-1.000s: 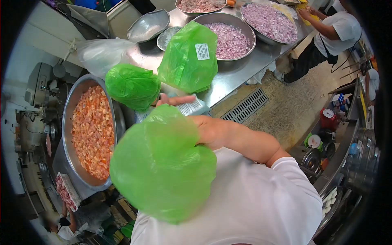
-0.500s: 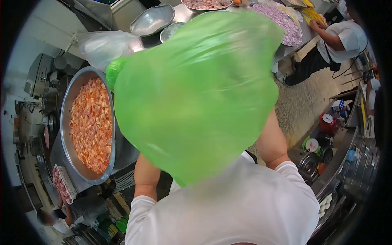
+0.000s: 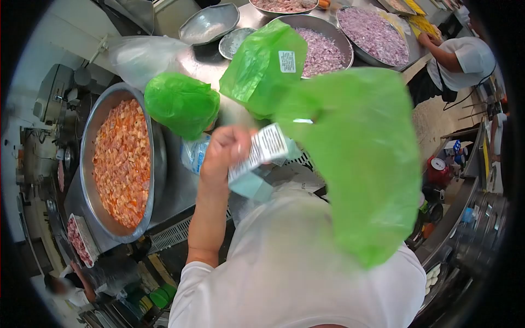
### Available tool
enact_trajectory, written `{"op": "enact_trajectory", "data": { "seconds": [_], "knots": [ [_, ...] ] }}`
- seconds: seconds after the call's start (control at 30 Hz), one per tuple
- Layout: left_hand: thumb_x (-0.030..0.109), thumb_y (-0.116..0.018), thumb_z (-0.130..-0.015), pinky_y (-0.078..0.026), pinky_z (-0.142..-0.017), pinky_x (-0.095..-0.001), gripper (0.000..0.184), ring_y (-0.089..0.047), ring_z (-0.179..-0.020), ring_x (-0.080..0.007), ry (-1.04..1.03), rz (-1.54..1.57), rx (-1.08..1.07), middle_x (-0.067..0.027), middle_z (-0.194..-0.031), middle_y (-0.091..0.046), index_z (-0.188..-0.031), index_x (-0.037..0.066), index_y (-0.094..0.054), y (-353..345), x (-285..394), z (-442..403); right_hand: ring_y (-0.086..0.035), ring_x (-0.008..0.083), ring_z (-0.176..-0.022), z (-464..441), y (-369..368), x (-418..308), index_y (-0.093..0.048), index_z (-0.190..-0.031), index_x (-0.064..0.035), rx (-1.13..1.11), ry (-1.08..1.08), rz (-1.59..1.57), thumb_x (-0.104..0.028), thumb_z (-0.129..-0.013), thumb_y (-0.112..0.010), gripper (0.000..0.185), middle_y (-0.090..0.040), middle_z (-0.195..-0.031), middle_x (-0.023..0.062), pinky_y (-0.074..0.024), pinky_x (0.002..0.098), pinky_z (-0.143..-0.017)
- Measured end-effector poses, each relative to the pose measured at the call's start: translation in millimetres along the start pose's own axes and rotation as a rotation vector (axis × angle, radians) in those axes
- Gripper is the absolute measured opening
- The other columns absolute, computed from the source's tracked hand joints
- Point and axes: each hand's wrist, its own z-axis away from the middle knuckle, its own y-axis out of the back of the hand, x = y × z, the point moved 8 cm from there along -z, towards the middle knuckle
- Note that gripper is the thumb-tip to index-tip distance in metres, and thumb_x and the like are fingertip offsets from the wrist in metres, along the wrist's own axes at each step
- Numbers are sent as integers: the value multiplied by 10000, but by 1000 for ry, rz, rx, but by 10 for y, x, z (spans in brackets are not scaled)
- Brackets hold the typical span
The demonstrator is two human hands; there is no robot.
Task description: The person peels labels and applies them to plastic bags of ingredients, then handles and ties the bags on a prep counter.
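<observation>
My left hand (image 3: pixel 225 150) is closed around a small teal-and-white box (image 3: pixel 268 145) with a printed label. A large translucent green plastic bag (image 3: pixel 366 169), blurred by motion, hangs in front of my right side and hides my right hand and forearm. Just beyond my left hand, a bunched green bag (image 3: pixel 182 104) sits on the metal table. To its right stands another crumpled green bag (image 3: pixel 262 68), which bears a small white label. Under the bunched bag lies a clear packet with blue print (image 3: pixel 194 153).
On the left is a large metal tub (image 3: pixel 157 158) of orange-red diced meat. Metal bowls of pale purple chopped food (image 3: pixel 377 35) and pinkish chopped food (image 3: pixel 324 50) line the back. A co-worker (image 3: pixel 465 57) stands far right; another person (image 3: pixel 76 290) is lower left.
The big green bag has swung right and down, uncovering the table, the other green bags and a bowl. My left hand now shows, holding the box; my right forearm has become hidden.
</observation>
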Motion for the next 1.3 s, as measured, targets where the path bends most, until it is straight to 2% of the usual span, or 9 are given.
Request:
{"op": "enact_trajectory", "data": {
  "seconds": [0.13, 0.23, 0.43, 0.5, 0.8, 0.93, 1.13, 1.23, 1.3],
  "knots": [
    [128, -714, -889, -520, -727, -368, 255, -697, -845, -255, 262, -1523, 329, -141, -962, -711, -1105, 6, -656, 109, 139, -100, -588, 183, -730, -38, 226, 353, -584, -1118, 5, -153, -128, -406, -342, -939, -617, 392, -596, -937, 116, -542, 352, -710],
    [179, -726, -891, -527, -743, -362, 340, -686, -857, -315, -11, -1610, 231, -164, -1035, -717, -1177, 7, -659, -82, 96, -127, -561, 182, -636, -94, 180, 378, -582, -1051, 5, -100, -131, -486, -391, -944, -609, 411, -569, -873, 120, -546, 359, -657],
    [223, -703, -927, -524, -755, -322, 364, -676, -922, -210, -64, -737, 342, -150, -1114, -704, -1199, -16, -665, -195, -159, -301, -564, 150, -595, -74, 284, 483, -582, -1047, 18, 150, 67, -160, -327, -965, -603, 355, -591, -853, 93, -542, 327, -600],
    [250, -702, -927, -519, -789, -295, 373, -652, -974, -169, -2, -914, 371, -124, -1128, -696, -1158, -40, -661, -241, -89, -301, -563, 147, -597, -129, 256, 431, -585, -1043, 13, 182, 80, -62, -321, -965, -605, 344, -594, -855, 90, -539, 325, -599],
    [172, -625, -842, -538, -868, -381, 569, -665, -948, -248, -57, 267, 284, -184, -1091, -674, -1327, -90, -482, -168, 143, -188, -561, 136, -603, -198, 79, -285, -600, -1027, -10, 218, 208, 88, -297, -964, -615, 295, -607, -861, 75, -526, 316, -592],
    [220, -601, -889, -534, -861, -357, 531, -681, -917, -249, -17, 193, -57, -171, -1034, -691, -1306, -97, -517, -30, 173, -293, -559, 131, -605, -362, 40, -494, -607, -1020, -20, 213, 272, 35, -287, -964, -619, 273, -613, -864, 69, -520, 312, -589],
    [405, -708, -894, -519, -828, -299, 597, -662, -917, -130, 32, -595, 178, -93, -1059, -698, -1251, -59, -592, 55, 541, -614, -558, 123, -610, -894, -69, -610, -617, -1009, -35, 235, 319, -21, -271, -963, -626, 241, -622, -868, 60, -511, 306, -584],
    [369, -614, -971, -532, -885, -342, 500, -673, -997, -180, 166, -954, 208, -106, -1098, -695, -1235, -55, -595, 236, 608, -675, -557, 119, -612, -984, -98, -664, -622, -1003, -42, 246, 307, 0, -263, -963, -629, 224, -626, -870, 55, -506, 303, -582],
    [307, -568, -1004, -549, -889, -365, 421, -684, -987, -207, -77, -330, 361, -118, -1111, -690, -1238, -42, -595, 186, 812, -657, -556, 117, -613, -1008, -47, -701, -625, -1000, -47, 260, 285, -5, -257, -963, -631, 214, -629, -871, 52, -504, 301, -580]
  ]
}}
